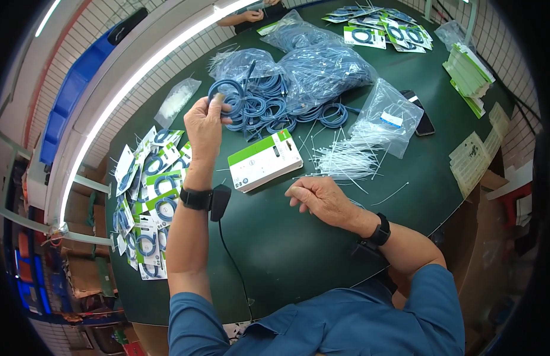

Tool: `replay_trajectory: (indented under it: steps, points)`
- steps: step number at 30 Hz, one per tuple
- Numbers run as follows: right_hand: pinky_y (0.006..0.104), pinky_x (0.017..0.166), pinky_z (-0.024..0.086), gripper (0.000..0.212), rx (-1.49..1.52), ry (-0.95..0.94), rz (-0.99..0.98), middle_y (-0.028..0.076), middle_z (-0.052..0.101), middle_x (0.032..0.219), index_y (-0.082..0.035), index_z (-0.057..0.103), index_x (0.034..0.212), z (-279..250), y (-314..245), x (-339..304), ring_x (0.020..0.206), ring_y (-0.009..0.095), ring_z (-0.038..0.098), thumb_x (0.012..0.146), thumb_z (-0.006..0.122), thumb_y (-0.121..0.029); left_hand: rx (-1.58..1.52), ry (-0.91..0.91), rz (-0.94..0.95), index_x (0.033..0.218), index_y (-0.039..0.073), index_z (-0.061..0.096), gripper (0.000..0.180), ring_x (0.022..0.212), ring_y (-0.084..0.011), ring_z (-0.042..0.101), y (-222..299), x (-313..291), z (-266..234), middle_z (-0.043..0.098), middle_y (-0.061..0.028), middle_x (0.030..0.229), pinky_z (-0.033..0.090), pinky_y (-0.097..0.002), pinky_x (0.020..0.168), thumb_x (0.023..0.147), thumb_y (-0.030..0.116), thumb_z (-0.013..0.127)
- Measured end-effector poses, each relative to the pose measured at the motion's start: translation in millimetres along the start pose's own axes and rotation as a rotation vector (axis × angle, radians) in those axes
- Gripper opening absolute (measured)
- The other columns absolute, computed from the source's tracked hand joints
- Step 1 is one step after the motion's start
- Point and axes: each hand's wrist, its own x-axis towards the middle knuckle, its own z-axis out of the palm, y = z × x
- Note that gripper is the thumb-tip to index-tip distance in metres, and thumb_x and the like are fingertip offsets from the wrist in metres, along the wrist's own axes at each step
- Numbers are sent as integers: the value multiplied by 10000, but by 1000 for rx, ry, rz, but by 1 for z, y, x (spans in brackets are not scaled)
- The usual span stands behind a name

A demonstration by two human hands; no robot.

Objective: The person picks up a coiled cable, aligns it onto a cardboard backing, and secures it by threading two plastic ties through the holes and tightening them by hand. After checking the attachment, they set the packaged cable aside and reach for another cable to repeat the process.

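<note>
My left hand is raised at the near side of the cable pile, its fingers closed on a coiled blue cable. Loose blue cable coils lie right beside it. My right hand hovers over the table with curled fingers; whether anything small sits in them is hidden. Between the two hands rests a stack of white and green cardboard cards. Just beyond my right hand a heap of white cable ties is spread out, next to a clear plastic bag.
Carded blue cables pile up at the left, and more carded cables lie at the far right. Large clear bags of cables fill the back. A phone and fanned green-white cards are to the right. Across the table is another person's hand.
</note>
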Motion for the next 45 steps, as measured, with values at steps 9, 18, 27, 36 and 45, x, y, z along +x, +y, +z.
replay_trajectory:
  steps: [9, 18, 27, 36, 45]
  points:
    - [212, 599, 521, 302, 180, 60, 46, 58, 731, 870, 19, 715, 1096, 2, -23, -1, 700, 72, 665, 1092, 605, -263, -484, -302, -562, 1144, -61, 707, 298, 453, -68, 481, 44, -131, -21, 608, -22, 647, 317, -204, 390, 1103, 208, 586]
    - [199, 524, 484, 368, 98, 12, 93, 52, 706, 779, 11, 708, 1042, 9, -21, -5, 602, 73, 655, 1112, 570, -323, -634, -376, -730, 1164, -63, 697, 330, 419, -68, 447, 29, -180, -14, 547, 2, 597, 298, -205, 376, 1108, 240, 578]
    - [194, 525, 478, 389, 79, -2, 128, 49, 696, 758, 16, 709, 1031, 12, -15, -7, 604, 64, 657, 1122, 543, -323, -642, -369, -785, 1160, -60, 701, 332, 431, -67, 480, 28, -183, -16, 553, 5, 599, 310, -210, 377, 1109, 243, 577]
    - [197, 529, 436, 382, 300, -92, 269, 45, 708, 907, 38, 674, 1224, 12, -11, -2, 568, 41, 548, 1139, 513, -297, -192, -465, -467, 1268, -47, 683, 334, 552, -76, 598, 33, -180, -21, 652, -21, 705, 430, -201, 464, 1108, 221, 566]
    - [222, 549, 390, 439, 849, 95, 80, 32, 651, 1007, 18, 566, 1402, -11, -14, 5, 605, 50, 492, 1148, 487, -330, -733, -376, -613, 1476, -25, 535, 440, 944, -152, 690, 2, -178, -12, 706, -129, 1144, 561, -255, 686, 1107, 214, 543]
